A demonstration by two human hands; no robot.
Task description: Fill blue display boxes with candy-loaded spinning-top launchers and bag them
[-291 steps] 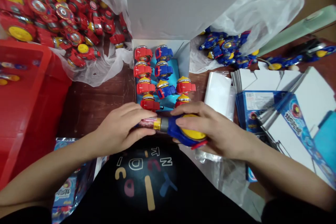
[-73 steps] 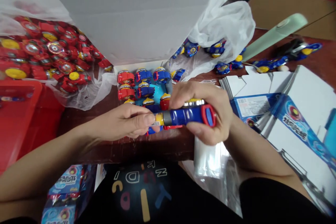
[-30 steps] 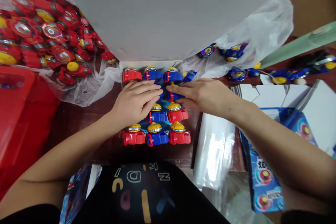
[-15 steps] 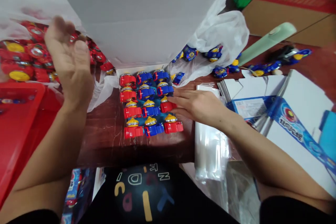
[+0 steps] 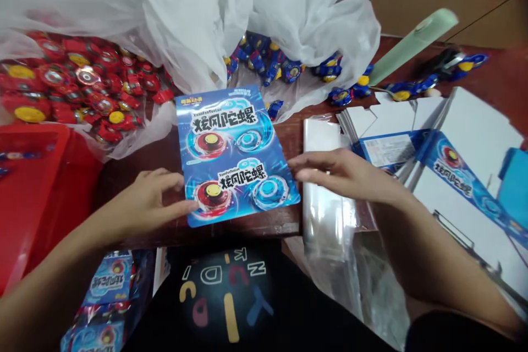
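A blue printed box lid (image 5: 231, 159) with pictures of spinning tops lies folded down in front of me, hiding the toys under it. My left hand (image 5: 160, 198) is at the lid's lower left edge, thumb on the edge and fingers apart. On the right side, my right hand (image 5: 334, 173) has its fingertips at the lid's edge, fingers stretched out, partly above a stack of clear plastic bags (image 5: 328, 225).
Red toys (image 5: 99, 82) lie in white plastic at the left, blue ones (image 5: 268, 60) behind the box. A red tray (image 5: 37, 187) is at far left. Flat printed boxes (image 5: 462, 176) and a pale green handle (image 5: 416, 44) are on the right.
The raised lid has come down over the rows of red and blue toys. My left hand has moved down to the box's left side; my right hand has shifted slightly right and down.
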